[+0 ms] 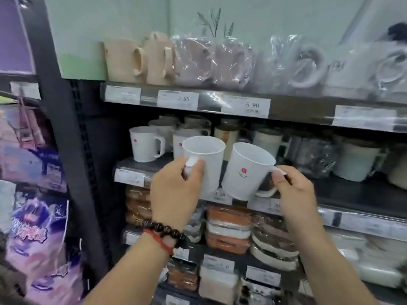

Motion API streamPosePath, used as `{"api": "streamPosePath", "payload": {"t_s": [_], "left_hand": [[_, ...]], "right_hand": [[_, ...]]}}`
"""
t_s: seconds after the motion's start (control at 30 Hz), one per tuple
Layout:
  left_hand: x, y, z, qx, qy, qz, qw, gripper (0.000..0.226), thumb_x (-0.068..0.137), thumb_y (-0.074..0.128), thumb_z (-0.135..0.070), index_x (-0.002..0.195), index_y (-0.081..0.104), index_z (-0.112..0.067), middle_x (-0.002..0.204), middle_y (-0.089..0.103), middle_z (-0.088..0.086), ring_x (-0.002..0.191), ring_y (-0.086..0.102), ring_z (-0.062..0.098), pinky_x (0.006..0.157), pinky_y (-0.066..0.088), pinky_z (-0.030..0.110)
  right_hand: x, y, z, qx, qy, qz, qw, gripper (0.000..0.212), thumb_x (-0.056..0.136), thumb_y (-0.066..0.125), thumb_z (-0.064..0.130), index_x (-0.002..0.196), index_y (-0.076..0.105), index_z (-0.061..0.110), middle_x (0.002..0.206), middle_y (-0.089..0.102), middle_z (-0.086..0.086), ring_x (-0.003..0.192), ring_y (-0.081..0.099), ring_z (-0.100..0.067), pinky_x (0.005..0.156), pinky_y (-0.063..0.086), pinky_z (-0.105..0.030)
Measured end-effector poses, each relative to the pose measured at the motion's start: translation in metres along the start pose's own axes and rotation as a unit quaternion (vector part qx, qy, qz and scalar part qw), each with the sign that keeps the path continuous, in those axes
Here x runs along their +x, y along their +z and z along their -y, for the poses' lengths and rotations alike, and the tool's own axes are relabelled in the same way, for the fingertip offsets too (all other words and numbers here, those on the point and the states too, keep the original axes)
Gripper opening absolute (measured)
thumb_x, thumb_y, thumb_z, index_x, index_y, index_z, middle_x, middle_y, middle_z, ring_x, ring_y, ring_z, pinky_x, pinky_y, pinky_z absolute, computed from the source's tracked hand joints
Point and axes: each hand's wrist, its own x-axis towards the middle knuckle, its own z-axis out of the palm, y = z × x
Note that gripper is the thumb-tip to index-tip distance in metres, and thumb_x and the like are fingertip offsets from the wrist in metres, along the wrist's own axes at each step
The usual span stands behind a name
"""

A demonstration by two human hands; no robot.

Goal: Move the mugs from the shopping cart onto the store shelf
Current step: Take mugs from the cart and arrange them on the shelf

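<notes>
Two white plastic mugs are held up in front of the middle store shelf, one per hand.

The left white plastic mug is gripped by the left hand, fingers curled round its handle, thumb pressed on the handle top. The right white plastic mug with a small red logo is tilted toward the left one and held by the right hand, its handle pinched between thumb and fingers. Both mugs are just above the dark shelf edge, nearly touching each other. A matching white handled mug is seen standing on the shelf, left of the held pair. A black bead bracelet and a red cord are worn on the left wrist. Price tags are fixed to the upper shelf rail.
</notes>
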Motion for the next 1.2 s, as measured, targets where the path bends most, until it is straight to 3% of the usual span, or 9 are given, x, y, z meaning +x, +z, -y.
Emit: {"api": "streamPosePath", "payload": {"t_s": [0.2, 0.37, 0.47, 0.67, 0.77, 0.9, 1.0, 1.07, 1.2], "left_hand": [[0.045, 0.07, -0.015, 0.089, 0.001, 0.008, 0.996, 0.05, 0.089, 0.052, -0.047, 0.053, 0.035, -0.016, 0.053, 0.042, -0.002, 0.057, 0.043, 0.021, 0.049, 0.023, 0.03], [0.056, 0.109, -0.006, 0.122, -0.032, 0.036, 0.991, 0.048, 0.086, 0.049, -0.049, 0.055, 0.036, -0.016, 0.062, 0.053, 0.004, 0.066, 0.057, 0.031, 0.054, 0.037, 0.03], [0.046, 0.124, -0.005, 0.123, -0.06, 0.065, 0.988, 0.04, 0.084, 0.049, -0.051, 0.063, 0.043, -0.018, 0.075, 0.063, 0.007, 0.074, 0.059, 0.033, 0.063, 0.046, 0.032], [0.024, 0.141, -0.014, 0.038, -0.023, 0.204, 0.978, 0.032, 0.078, 0.053, -0.046, 0.073, 0.049, -0.014, 0.068, 0.059, 0.002, 0.066, 0.058, 0.022, 0.062, 0.052, 0.032], [0.024, 0.142, -0.02, 0.013, 0.01, 0.262, 0.965, 0.021, 0.077, 0.053, -0.034, 0.071, 0.047, -0.014, 0.067, 0.056, -0.001, 0.064, 0.054, 0.018, 0.063, 0.05, 0.032], [0.042, 0.135, -0.015, 0.058, 0.146, 0.118, 0.981, 0.025, 0.081, 0.058, -0.024, 0.105, 0.065, -0.018, 0.108, 0.064, 0.003, 0.103, 0.055, 0.023, 0.087, 0.047, 0.035], [0.073, 0.129, -0.008, 0.172, 0.192, 0.145, 0.955, 0.051, 0.08, 0.063, -0.032, 0.129, 0.054, -0.025, 0.131, 0.05, 0.005, 0.12, 0.036, 0.03, 0.103, 0.029, 0.037], [0.087, 0.13, -0.002, 0.266, 0.157, 0.18, 0.934, 0.05, 0.082, 0.061, -0.042, 0.129, 0.053, -0.032, 0.134, 0.049, 0.0, 0.123, 0.031, 0.029, 0.106, 0.022, 0.041], [0.088, 0.135, 0.007, 0.301, 0.178, 0.152, 0.924, 0.039, 0.085, 0.059, -0.045, 0.123, 0.06, -0.037, 0.124, 0.058, -0.003, 0.119, 0.036, 0.031, 0.105, 0.021, 0.046]], "right_hand": [[0.078, -0.025, -0.024, -0.008, 0.055, -0.003, 0.998, 0.024, 0.098, 0.051, 0.018, 0.083, 0.069, 0.026, 0.089, 0.069, 0.001, 0.09, 0.061, -0.021, 0.095, 0.049, -0.052], [0.106, -0.026, -0.029, -0.032, 0.069, 0.019, 0.997, 0.018, 0.098, 0.053, 0.014, 0.09, 0.066, 0.023, 0.101, 0.069, -0.008, 0.096, 0.062, -0.025, 0.093, 0.048, -0.043], [0.116, -0.028, -0.037, -0.045, 0.08, 0.038, 0.995, 0.017, 0.097, 0.053, 0.012, 0.088, 0.065, 0.02, 0.094, 0.067, -0.007, 0.09, 0.061, -0.023, 0.093, 0.048, -0.044], [0.129, -0.031, -0.052, -0.056, 0.083, 0.07, 0.992, 0.017, 0.097, 0.051, 0.007, 0.09, 0.065, 0.012, 0.08, 0.064, -0.003, 0.074, 0.059, -0.015, 0.075, 0.048, -0.03], [0.136, -0.032, -0.057, -0.055, 0.103, 0.082, 0.99, 0.019, 0.099, 0.048, 0.009, 0.09, 0.063, 0.015, 0.077, 0.062, -0.003, 0.075, 0.058, -0.017, 0.077, 0.047, -0.034], [0.143, -0.037, -0.054, -0.047, 0.124, 0.103, 0.986, 0.024, 0.1, 0.047, 0.01, 0.086, 0.06, 0.023, 0.081, 0.061, -0.003, 0.076, 0.057, -0.015, 0.068, 0.048, -0.028], [0.145, -0.039, -0.051, -0.04, 0.13, 0.122, 0.983, 0.024, 0.101, 0.046, 0.009, 0.086, 0.06, 0.023, 0.083, 0.061, -0.003, 0.074, 0.057, -0.013, 0.065, 0.048, -0.028], [0.145, -0.04, -0.052, -0.033, 0.131, 0.128, 0.982, 0.025, 0.101, 0.045, 0.008, 0.085, 0.059, 0.022, 0.081, 0.061, -0.002, 0.072, 0.056, -0.012, 0.066, 0.049, -0.028], [0.147, -0.04, -0.055, -0.03, 0.137, 0.126, 0.982, 0.023, 0.101, 0.046, 0.012, 0.088, 0.06, 0.025, 0.085, 0.063, 0.001, 0.076, 0.059, -0.011, 0.068, 0.05, -0.03]]}}
